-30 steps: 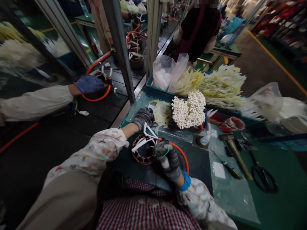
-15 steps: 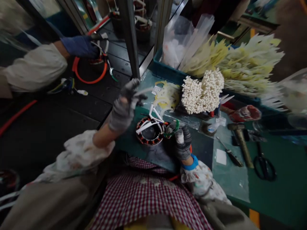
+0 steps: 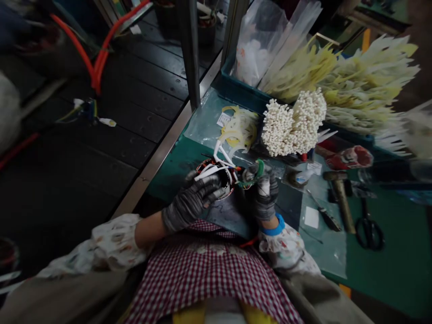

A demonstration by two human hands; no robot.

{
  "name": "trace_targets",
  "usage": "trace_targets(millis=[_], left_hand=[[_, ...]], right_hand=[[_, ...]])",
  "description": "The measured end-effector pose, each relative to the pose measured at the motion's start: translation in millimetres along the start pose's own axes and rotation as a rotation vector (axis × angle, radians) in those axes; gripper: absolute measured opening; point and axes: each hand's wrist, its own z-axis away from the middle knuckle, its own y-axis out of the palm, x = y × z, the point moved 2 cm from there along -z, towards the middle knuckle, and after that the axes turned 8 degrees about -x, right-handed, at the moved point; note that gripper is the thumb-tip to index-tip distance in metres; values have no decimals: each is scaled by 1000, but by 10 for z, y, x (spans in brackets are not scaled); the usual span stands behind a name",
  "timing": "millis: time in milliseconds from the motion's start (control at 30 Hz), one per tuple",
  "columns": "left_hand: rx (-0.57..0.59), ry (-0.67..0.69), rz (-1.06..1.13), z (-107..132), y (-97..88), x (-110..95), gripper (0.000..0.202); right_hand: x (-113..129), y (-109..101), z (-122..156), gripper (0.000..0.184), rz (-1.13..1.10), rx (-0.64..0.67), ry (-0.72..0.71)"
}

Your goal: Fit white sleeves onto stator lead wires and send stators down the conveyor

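Observation:
A ring-shaped motor stator (image 3: 230,191) with copper windings rests on the bench in front of me. White sleeved wires (image 3: 221,164) rise from it and cross its opening. My left hand (image 3: 194,198), in a grey glove, has its fingers wrapped over the stator's near left rim. On the right side, my gloved right hand (image 3: 265,191) pinches a green curved strip (image 3: 259,168) by the ends of the stator's wires. A white wrap covers one finger of that hand. Its fingertips are partly hidden.
Behind the stator lie yellowish curved strips (image 3: 241,128) and a bundle of white sticks (image 3: 293,123). A bin (image 3: 248,101) holds pale strips. To the right are a hammer (image 3: 342,200), a thin tool (image 3: 327,216) and black scissors (image 3: 370,231). Dark conveyor plates (image 3: 111,166) run along the left.
My left hand has come down and right, from above the bench edge onto the stator. The co-worker's gloved hand and the orange cable at left have shifted. My right hand keeps its grip.

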Motion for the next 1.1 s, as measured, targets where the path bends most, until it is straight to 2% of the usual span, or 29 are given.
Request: trace_targets(millis=[100,167,233,300,367,433,500,567,600,667,700,733,800,900,1000,1100], left_hand=[[-220,12,-74,33,-146,-125,58],[-306,57,-38,57,-248,-144,51],[-303,110,92,69,-339,-95,45],[-301,134,240,74,-432,1,39],[-312,98,377,64,-518,129,30],[-354,-24,464,13,-579,292,22],[-416,-246,521,-96,-596,496,24],[-366,-408,584,-265,-543,681,50],[-278,-412,632,-359,-492,740,67],[13,-310,810,-511,-361,761,86],[107,-252,901,-548,-310,734,90],[152,-206,978,-558,-279,689,93],[114,-150,1030,-513,-283,567,99],[30,-79,946,-387,-409,370,101],[17,-38,903,-312,-532,257,95],[23,-74,876,-250,-540,261,89]], right_hand=[[149,-33,41,26,69,130,-143],[259,13,54,24,200,298,-339],[330,114,73,29,424,489,-515],[360,229,96,32,616,621,-574],[381,326,120,31,728,689,-599],[408,389,128,29,781,713,-641],[433,417,112,27,814,743,-685],[453,414,85,29,807,759,-702],[459,403,79,30,799,757,-702],[461,363,108,31,795,737,-695],[457,336,148,31,793,718,-690],[452,306,206,30,787,691,-690],[436,245,363,30,771,618,-703],[411,190,611,23,760,512,-730],[396,209,754,21,777,496,-692],[407,281,794,28,813,516,-643]])
